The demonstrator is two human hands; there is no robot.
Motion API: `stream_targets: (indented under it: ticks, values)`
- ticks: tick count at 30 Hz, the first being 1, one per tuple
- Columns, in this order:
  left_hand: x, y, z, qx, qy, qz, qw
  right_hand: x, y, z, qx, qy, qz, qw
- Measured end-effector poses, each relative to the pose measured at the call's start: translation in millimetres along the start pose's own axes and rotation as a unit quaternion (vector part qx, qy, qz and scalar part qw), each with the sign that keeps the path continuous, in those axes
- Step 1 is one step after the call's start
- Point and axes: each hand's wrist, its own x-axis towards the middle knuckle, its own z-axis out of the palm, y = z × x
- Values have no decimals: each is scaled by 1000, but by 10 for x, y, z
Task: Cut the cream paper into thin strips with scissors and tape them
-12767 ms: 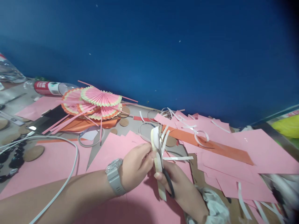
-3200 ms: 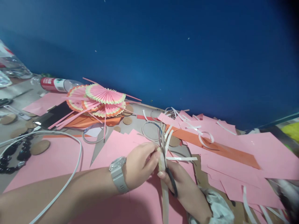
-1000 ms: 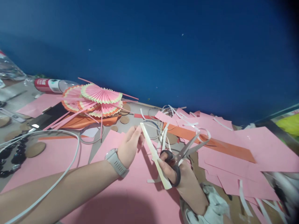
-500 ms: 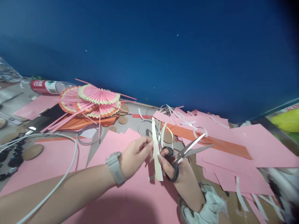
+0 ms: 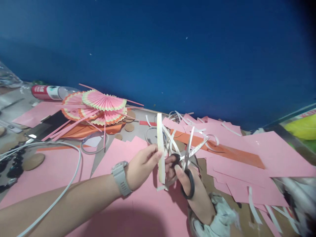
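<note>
The left hand [image 5: 142, 166] pinches a cream paper strip [image 5: 160, 148] between thumb and fingers [image 5: 155, 154], holding it upright above the pink sheets [image 5: 138, 210] on the desk [image 5: 14, 107]. Just beside it, the right hand [image 5: 191, 191] grips black-handled scissors [image 5: 186, 164], fingers through the loops, blades parted and pointing up. A clear bottle [image 5: 50, 92] with a red label lies on its side near the paper fans [image 5: 98, 105]; its contents cannot be made out.

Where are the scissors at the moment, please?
In the head view, the scissors are low and just right of centre, in the right hand, blades open and pointing up, beside the cream paper strip that the left hand pinches.
</note>
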Motion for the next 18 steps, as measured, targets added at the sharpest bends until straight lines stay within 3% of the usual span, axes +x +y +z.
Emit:
stream_targets:
  ticks: [6,11,15,18]
  values:
    - [-8,-27,14,-110,-35,-42,992,-9,-57,-25,32,-125,-77,989]
    - [-15,-22,20,-162,-54,-81,982,-19,-60,-3,45,-199,-83,975]
    - [-35,-3,30,-169,-102,-81,977,-62,-13,-29,36,-168,-78,982]
    - [-31,-4,44,-161,-82,-69,981,-97,14,-52,33,-110,-43,992]
